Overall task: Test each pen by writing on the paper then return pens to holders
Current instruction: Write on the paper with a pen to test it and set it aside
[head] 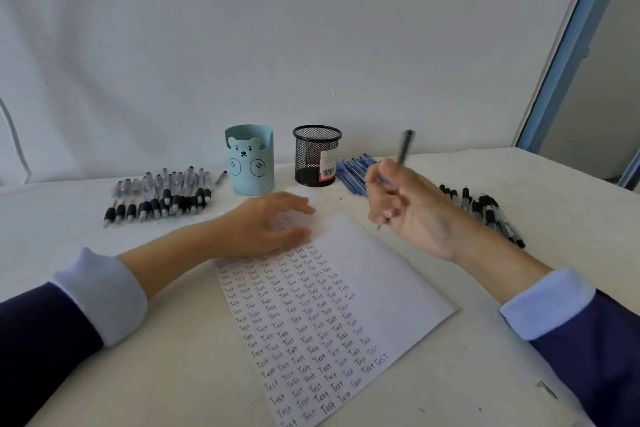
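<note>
**Desk:** What's on your feed?

**Me:** Head camera, looking down. My right grip (pixel 408 208), a bare hand, is up off the white surface (pixel 519 340), with fingers and thumb clamped round a slim dark pen (pixel 402 152). The pen stands nearly upright. Its back end points up toward the wall and its tip is low, just off the far right edge of the paper. I can't tell whether the tip touches anything.

**Desk:** And the other side?

**Me:** My left grip (pixel 273 222) is apart, fingers loose and spread. It rests palm down on the far left corner of the white sheet of paper (pixel 388 288). The sheet lies slanted in front of me. Its left part is packed with rows of the handwritten word "Test", mostly black, with some blue in the lower rows. The right strip is bare.

**Desk:** Holders?

**Me:** There are two beyond the paper, near the wall and a little apart. A pale blue cup with a bear face (pixel 251 163) is on the left, and a black wire-mesh cup with a barcode label (pixel 317 156) is on the right. From here I can't see into either.

**Desk:** Loose pens?

**Me:** Three lots lie on the surface. A heap of clear pens with black ends (pixel 159 196) is left of the bear cup. A bundle of blue pens (pixel 353 170) sits just right of the mesh cup, partly behind my right grip. A row of black-capped pens (pixel 485 211) is farther right.
</note>
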Action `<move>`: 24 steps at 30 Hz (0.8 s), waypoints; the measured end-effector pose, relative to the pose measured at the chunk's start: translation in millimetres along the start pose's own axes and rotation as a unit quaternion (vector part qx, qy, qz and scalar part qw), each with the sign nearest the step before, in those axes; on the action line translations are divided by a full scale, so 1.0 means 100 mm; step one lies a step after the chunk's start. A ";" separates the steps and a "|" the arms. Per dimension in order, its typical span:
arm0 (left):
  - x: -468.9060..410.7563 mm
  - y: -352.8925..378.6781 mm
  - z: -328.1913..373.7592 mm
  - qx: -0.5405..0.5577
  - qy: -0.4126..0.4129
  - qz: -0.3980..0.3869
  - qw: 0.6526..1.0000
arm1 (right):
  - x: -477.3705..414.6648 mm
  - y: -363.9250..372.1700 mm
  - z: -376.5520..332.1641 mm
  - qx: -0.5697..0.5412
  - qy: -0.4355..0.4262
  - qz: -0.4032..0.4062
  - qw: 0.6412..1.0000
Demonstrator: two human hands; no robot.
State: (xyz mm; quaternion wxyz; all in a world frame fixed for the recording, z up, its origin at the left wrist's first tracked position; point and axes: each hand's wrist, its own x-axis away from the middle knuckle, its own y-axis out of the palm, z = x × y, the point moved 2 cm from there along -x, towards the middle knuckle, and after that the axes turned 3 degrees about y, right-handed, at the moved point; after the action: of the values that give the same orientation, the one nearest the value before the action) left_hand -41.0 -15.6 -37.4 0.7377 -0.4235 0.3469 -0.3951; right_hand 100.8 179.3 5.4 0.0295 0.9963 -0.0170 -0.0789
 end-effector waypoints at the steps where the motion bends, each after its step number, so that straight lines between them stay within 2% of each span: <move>1: 0.00 0.05 -0.03 -0.005 -0.014 -0.020 1.000 | 0.00 0.01 0.01 -0.017 0.013 0.003 1.000; 3: -0.01 0.11 -0.09 -0.020 -0.029 -0.034 0.999 | 0.00 0.04 0.07 -0.042 0.044 0.016 0.998; 6: -0.02 0.11 -0.13 -0.031 -0.036 -0.032 0.998 | 0.01 0.07 0.10 -0.032 0.083 -0.018 0.996; 9: -0.03 0.12 -0.12 -0.035 -0.037 -0.027 0.998 | 0.07 0.13 0.14 0.066 0.111 -0.043 0.991; 14: -0.02 0.13 -0.12 -0.023 -0.039 -0.018 0.999 | 0.27 0.26 0.25 0.198 0.093 -0.061 0.974; 21: -0.02 0.14 -0.14 -0.016 -0.043 -0.023 0.999 | 0.34 0.31 0.39 0.286 0.049 0.036 0.956; 24: -0.02 0.13 -0.14 -0.014 -0.044 -0.021 0.999 | 0.31 0.32 0.43 0.288 0.030 0.047 0.956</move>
State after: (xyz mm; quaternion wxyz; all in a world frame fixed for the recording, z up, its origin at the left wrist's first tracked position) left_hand -49.5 -14.7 -54.5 0.7381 -0.4577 0.3105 -0.3864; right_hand 123.9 144.0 -40.2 -0.2541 0.9627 -0.0847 -0.0393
